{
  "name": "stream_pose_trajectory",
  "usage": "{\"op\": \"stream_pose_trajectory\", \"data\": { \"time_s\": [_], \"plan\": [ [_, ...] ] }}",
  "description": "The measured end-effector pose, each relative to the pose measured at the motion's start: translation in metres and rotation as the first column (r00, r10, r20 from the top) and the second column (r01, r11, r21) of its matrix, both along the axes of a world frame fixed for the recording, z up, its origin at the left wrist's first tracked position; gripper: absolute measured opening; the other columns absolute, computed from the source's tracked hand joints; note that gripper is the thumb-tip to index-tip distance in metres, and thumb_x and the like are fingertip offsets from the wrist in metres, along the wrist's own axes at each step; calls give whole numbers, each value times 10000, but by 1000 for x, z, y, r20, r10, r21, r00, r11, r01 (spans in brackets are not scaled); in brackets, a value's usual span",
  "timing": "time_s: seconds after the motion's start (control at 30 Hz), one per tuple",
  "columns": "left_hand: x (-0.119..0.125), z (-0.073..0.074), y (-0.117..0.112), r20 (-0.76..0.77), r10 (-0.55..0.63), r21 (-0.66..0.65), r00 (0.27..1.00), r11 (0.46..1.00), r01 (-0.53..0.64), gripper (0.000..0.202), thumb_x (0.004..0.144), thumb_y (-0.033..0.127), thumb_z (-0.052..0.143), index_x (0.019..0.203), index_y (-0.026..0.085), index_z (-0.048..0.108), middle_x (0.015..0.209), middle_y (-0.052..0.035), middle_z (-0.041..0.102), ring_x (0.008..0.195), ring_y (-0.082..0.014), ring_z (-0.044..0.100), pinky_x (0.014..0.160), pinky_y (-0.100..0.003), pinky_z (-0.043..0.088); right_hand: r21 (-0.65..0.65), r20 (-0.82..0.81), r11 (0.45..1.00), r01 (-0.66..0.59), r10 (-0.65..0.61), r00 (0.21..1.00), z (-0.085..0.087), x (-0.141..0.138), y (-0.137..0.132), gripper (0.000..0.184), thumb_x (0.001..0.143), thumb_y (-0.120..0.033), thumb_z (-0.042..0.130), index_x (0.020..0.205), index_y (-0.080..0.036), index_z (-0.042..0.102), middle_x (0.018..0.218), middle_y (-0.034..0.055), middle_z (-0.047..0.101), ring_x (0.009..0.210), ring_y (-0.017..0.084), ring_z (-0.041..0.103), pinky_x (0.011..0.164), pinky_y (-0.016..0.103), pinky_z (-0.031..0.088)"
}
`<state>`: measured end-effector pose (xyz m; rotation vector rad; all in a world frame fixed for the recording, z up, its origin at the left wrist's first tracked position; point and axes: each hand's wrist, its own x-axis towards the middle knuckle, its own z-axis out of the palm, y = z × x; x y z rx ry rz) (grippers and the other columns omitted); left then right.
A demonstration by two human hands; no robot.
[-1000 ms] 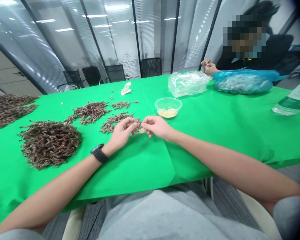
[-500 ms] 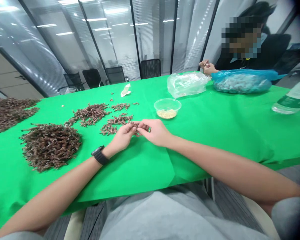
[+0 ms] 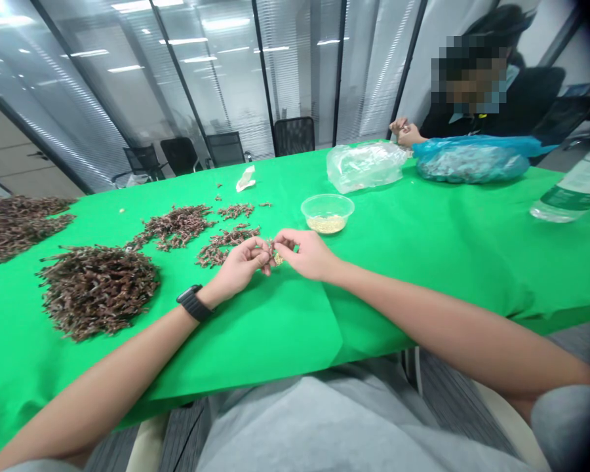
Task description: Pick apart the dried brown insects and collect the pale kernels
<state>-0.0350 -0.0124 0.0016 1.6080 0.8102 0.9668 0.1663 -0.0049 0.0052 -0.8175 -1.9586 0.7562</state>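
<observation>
My left hand, with a black watch on its wrist, pinches a small brown twig-like dried piece above the green cloth. My right hand has its thumb and fingertips closed at the other side of that piece. A small yellowish bit shows just below the fingertips; its kind is unclear. Close behind the left hand lies a loose patch of brown dried pieces. Beyond my right hand stands a clear plastic bowl with pale small grains at its bottom.
A large heap of brown pieces lies left, with more heaps behind and at the far left. Crumpled white paper, a clear bag, a filled blue bag and a bottle stand farther off. Another person sits at the far right.
My hands have drawn slightly apart at the fingertips, and my right hand has turned up a little. The yellowish bit has come into view between them. The view has shifted slightly.
</observation>
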Motion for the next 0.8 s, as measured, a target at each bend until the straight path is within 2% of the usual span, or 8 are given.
{"op": "stream_pose_trajectory", "data": {
  "time_s": [0.13,0.27,0.43,0.8],
  "plan": [
    [0,-1,0,18,7,25,1000,1000,-7,372,831,449,790,921,160,574,768,-7,652,650,-108,618,665,-240,497,-91,-21,994,-68,66,998,3,-1,-2,194,914,-260,523,794,-156,633,684,-17,607,612,100,479,601,235,364],
    [0,-2,1,37,-6,27,999,1000,5,351,834,420,796,929,152,590,758,2,637,667,-102,609,674,-228,486,-28,-13,994,-104,104,995,3,1,-2,199,901,-238,533,748,-156,631,656,-24,580,620,99,476,612,231,367],
    [0,-4,2,56,-23,13,998,1000,22,345,853,409,783,957,145,588,771,0,644,688,-107,616,684,-229,486,71,-14,985,-154,156,988,3,3,-1,207,903,-205,534,748,-153,661,689,-10,635,642,100,497,632,228,383],
    [0,-4,0,78,-52,-11,996,999,53,359,833,407,806,950,141,594,763,-1,664,665,-99,607,665,-215,466,30,-24,978,-205,205,978,3,3,-1,200,897,-229,547,743,-149,647,705,0,649,619,98,498,624,238,394]
  ]
}}
